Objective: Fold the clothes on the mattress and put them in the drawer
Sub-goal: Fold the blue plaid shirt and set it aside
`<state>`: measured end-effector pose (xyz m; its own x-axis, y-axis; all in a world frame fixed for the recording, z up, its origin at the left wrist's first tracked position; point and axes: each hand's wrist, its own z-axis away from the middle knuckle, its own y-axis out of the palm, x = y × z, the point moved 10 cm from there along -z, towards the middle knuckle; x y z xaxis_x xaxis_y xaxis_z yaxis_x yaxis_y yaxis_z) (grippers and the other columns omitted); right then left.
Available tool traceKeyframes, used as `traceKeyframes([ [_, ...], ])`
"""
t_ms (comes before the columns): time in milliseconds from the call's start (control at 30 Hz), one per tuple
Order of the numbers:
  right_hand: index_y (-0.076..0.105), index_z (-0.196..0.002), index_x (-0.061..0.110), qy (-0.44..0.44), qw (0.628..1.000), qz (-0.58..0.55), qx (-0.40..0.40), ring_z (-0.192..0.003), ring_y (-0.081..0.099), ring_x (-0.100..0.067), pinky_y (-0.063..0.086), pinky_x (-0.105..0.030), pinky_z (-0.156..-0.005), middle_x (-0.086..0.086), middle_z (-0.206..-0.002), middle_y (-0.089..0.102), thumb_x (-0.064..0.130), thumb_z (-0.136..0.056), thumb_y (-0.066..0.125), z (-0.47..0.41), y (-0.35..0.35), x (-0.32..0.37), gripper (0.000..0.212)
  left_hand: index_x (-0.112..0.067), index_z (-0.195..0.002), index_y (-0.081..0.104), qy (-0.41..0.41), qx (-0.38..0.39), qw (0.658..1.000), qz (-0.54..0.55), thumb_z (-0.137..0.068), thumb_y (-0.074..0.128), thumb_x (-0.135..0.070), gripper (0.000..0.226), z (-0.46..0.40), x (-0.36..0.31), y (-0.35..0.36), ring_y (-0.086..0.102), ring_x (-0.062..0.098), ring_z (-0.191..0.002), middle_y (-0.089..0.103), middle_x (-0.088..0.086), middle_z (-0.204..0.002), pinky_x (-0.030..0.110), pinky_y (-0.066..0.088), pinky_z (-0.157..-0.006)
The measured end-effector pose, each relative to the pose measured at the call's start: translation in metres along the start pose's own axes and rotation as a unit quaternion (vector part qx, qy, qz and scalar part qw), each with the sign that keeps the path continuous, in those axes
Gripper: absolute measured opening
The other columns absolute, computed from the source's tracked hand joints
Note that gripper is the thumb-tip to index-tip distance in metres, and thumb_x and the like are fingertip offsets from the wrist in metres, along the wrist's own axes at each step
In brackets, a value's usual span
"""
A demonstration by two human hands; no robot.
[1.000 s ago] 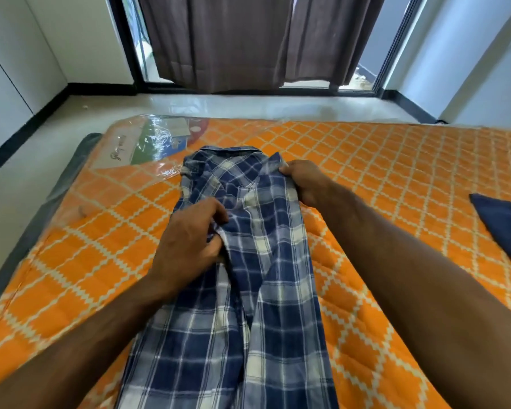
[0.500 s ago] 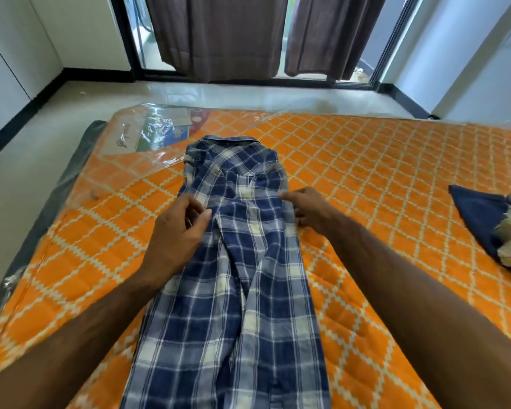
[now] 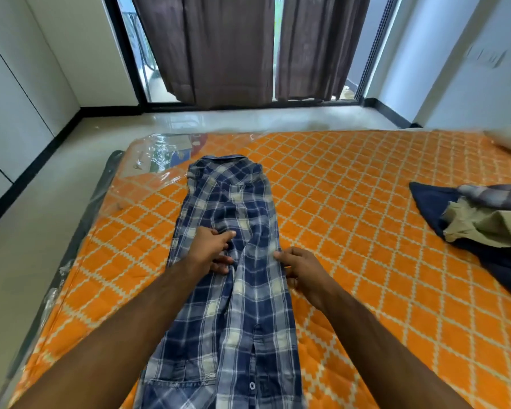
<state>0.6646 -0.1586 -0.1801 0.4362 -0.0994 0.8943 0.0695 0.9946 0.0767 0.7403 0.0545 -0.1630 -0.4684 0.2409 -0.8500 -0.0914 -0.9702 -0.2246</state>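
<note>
Blue-and-white plaid cotton shirt (image 3: 233,261): lying lengthwise, sides folded in, on orange diamond-quilted mattress (image 3: 366,231). Both hands sliding nearer along it: left hand (image 3: 211,250) pinching centre fold, right hand (image 3: 303,271) gripping right edge.

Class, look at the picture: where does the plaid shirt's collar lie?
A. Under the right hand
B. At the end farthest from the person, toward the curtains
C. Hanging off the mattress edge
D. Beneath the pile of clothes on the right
B: the plaid shirt lies lengthwise on the mattress, its collar at the far end toward the curtains, well beyond both hands.
</note>
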Motion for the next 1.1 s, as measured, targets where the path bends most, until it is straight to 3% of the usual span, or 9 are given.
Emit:
traceKeyframes([
  [100,0.06,-0.102,0.002,0.014,0.995,-0.101,-0.002,-0.086,0.063,-0.036,0.055,-0.047,-0.081,-0.019,-0.104,0.069,0.02,-0.103,0.059,0.008,-0.004,-0.006,0.018,0.002,-0.117,0.054,-0.015,-0.015,0.999,0.025,-0.093,0.073,-0.025,0.04,0.003,0.005,-0.001,0.067,0.026,-0.057,0.061,0.016,-0.105,0.042,0.059,-0.046],
  [233,0.062,-0.125,0.001,0.042,0.986,-0.149,0.064,-0.109,0.07,-0.036,0.058,-0.05,-0.094,-0.018,-0.12,0.072,0.022,-0.107,0.05,0.019,0.005,-0.021,0.03,-0.008,-0.108,0.048,-0.009,-0.017,1.0,0.004,-0.092,0.073,-0.027,0.036,-0.001,0.007,-0.002,0.064,0.024,-0.058,0.059,0.013,-0.096,0.037,0.056,-0.046],
  [433,0.063,-0.118,-0.001,0.057,0.993,-0.097,0.035,-0.098,0.069,-0.034,0.064,-0.038,-0.072,-0.024,-0.121,0.07,0.009,-0.101,0.059,0.017,-0.003,-0.036,0.02,-0.012,-0.08,0.056,0.001,-0.048,0.998,0.047,-0.099,0.062,-0.029,0.026,-0.005,0.001,-0.006,0.054,0.02,-0.055,0.058,0.007,-0.069,0.027,0.039,-0.049],
  [633,0.063,-0.128,0.006,0.084,0.987,-0.095,0.099,-0.113,0.069,-0.035,0.052,-0.055,-0.102,-0.015,-0.122,0.073,0.023,-0.099,0.065,0.031,0.011,-0.043,0.034,-0.01,-0.097,0.063,-0.06,0.032,0.994,0.081,-0.103,0.045,-0.05,0.044,0.004,0.011,-0.01,0.055,0.024,-0.06,0.059,0.006,-0.068,0.032,0.047,-0.055],
  [733,0.062,-0.126,0.01,0.097,0.989,-0.044,0.1,-0.107,0.073,-0.03,0.057,-0.052,-0.096,-0.01,-0.116,0.075,0.023,-0.094,0.072,0.044,0.013,-0.046,0.036,-0.01,-0.089,0.06,-0.052,0.079,0.996,-0.004,-0.098,0.06,-0.042,0.033,0.017,0.021,-0.002,0.054,0.019,-0.05,0.055,0.004,-0.064,0.03,0.045,-0.049],
  [867,0.065,-0.119,0.008,0.103,0.99,-0.025,0.095,-0.091,0.075,-0.027,0.064,-0.041,-0.071,-0.012,-0.107,0.077,0.019,-0.099,0.066,0.062,0.014,-0.042,0.022,-0.011,-0.086,0.062,-0.033,-0.01,0.995,0.093,-0.102,0.055,-0.032,0.027,0.022,0.005,-0.025,0.059,0.021,-0.053,0.063,0.005,-0.066,0.03,0.047,-0.048],
  [967,0.065,-0.123,0.011,0.109,0.99,0.009,0.092,-0.1,0.075,-0.028,0.063,-0.043,-0.082,-0.009,-0.11,0.077,0.026,-0.097,0.069,0.074,0.015,-0.051,0.03,-0.012,-0.103,0.061,-0.063,0.086,0.994,0.0,-0.099,0.056,-0.049,0.037,0.042,0.02,-0.011,0.064,0.025,-0.067,0.063,0.007,-0.078,0.032,0.051,-0.049],
  [1033,0.066,-0.125,0.016,0.103,0.99,0.044,0.087,-0.1,0.074,-0.027,0.062,-0.044,-0.085,-0.006,-0.114,0.076,0.029,-0.092,0.075,0.084,0.016,-0.06,0.037,-0.01,-0.105,0.059,-0.073,0.13,0.985,-0.084,-0.096,0.065,-0.043,0.035,0.061,0.036,0.0,0.059,0.022,-0.055,0.058,0.003,-0.064,0.032,0.048,-0.048],
  [1100,0.065,-0.125,0.018,0.106,0.986,0.101,0.079,-0.086,0.072,-0.024,0.06,-0.032,-0.067,-0.007,-0.117,0.074,0.036,-0.087,0.08,0.093,0.013,-0.067,0.045,-0.007,-0.095,0.057,-0.065,0.09,0.99,-0.083,-0.097,0.065,-0.035,0.029,0.068,0.038,-0.004,0.051,0.021,-0.041,0.05,0.001,-0.048,0.031,0.046,-0.047],
])
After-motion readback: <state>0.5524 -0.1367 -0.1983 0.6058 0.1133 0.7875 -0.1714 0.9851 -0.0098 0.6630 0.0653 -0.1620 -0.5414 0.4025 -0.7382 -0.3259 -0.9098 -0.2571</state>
